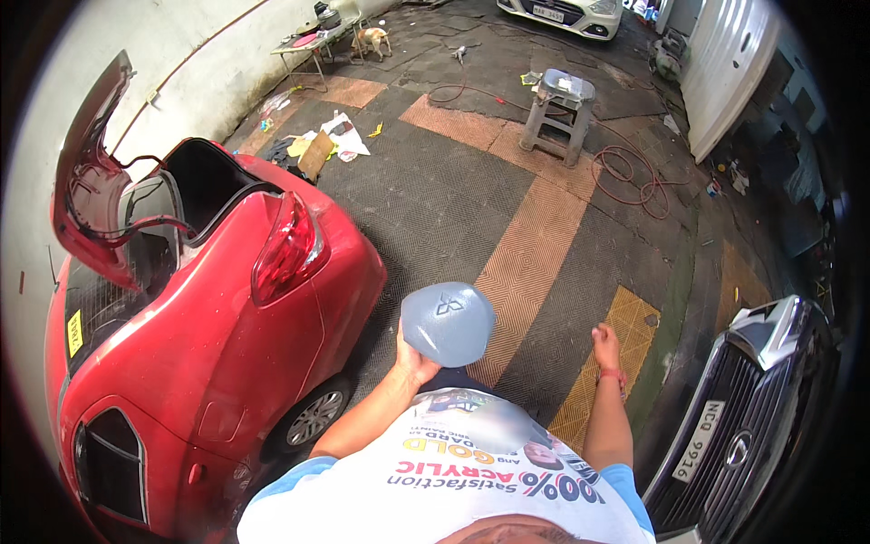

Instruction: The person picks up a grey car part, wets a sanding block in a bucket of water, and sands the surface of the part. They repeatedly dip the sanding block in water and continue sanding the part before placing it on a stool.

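Note:
My left hand [415,360] grips the lower left edge of a grey-blue steering wheel airbag cover [449,324], rounded in outline with a raised emblem near its top. Most of the fingers are hidden beneath the cover. Out to the right hangs my right hand [607,349], fingers curled in and nothing seen in them, with a reddish band at the wrist. Close by my left arm stands a red car [217,363] with its boot lid [86,181] raised.
A black car's front [743,435] is at the lower right. Ahead stand a grey plastic stool [557,118] and a coiled red hose [634,181]. Paper and cardboard litter [317,154] lies behind the red car. Farther off are a small table [313,45], a dog [372,39] and a white car [571,14].

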Demonstrator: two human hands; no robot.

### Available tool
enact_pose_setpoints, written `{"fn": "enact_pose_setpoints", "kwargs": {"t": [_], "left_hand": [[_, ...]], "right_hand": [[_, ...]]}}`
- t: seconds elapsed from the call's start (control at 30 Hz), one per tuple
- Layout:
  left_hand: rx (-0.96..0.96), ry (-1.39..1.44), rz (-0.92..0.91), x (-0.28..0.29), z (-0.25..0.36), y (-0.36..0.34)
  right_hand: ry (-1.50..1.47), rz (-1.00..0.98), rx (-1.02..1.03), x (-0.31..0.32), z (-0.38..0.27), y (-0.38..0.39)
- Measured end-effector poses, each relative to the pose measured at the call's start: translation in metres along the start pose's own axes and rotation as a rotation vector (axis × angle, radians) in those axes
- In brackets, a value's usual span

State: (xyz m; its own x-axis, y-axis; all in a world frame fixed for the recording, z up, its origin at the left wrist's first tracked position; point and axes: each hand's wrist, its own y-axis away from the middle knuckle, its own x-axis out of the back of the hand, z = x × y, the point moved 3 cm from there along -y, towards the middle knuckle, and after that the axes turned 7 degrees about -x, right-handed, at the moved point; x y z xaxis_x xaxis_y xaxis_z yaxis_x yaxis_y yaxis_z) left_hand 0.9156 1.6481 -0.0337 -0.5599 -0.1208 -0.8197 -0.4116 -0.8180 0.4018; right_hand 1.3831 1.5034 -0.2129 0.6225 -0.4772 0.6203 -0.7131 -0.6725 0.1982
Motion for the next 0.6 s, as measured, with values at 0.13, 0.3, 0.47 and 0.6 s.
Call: {"fn": "enact_pose_setpoints", "kwargs": {"t": [0.13, 0.3, 0.47, 0.6], "left_hand": [[0.037, 0.056, 0.072, 0.004, 0.018, -0.094], [0.074, 0.143, 0.039, -0.042, 0.054, -0.238], [0.043, 0.062, 0.130, -0.103, 0.106, -0.347], [0.078, 0.036, 0.106, -0.146, 0.116, -0.442]], "right_hand": [[0.210, -0.104, 0.104, -0.034, -0.092, -0.086], [0.085, -0.150, -0.091, -0.087, -0.028, -0.124], [0.240, -0.457, -0.474, -0.108, 0.029, -0.078], [0.209, -0.344, -0.796, -0.097, 0.078, -0.041]]}}
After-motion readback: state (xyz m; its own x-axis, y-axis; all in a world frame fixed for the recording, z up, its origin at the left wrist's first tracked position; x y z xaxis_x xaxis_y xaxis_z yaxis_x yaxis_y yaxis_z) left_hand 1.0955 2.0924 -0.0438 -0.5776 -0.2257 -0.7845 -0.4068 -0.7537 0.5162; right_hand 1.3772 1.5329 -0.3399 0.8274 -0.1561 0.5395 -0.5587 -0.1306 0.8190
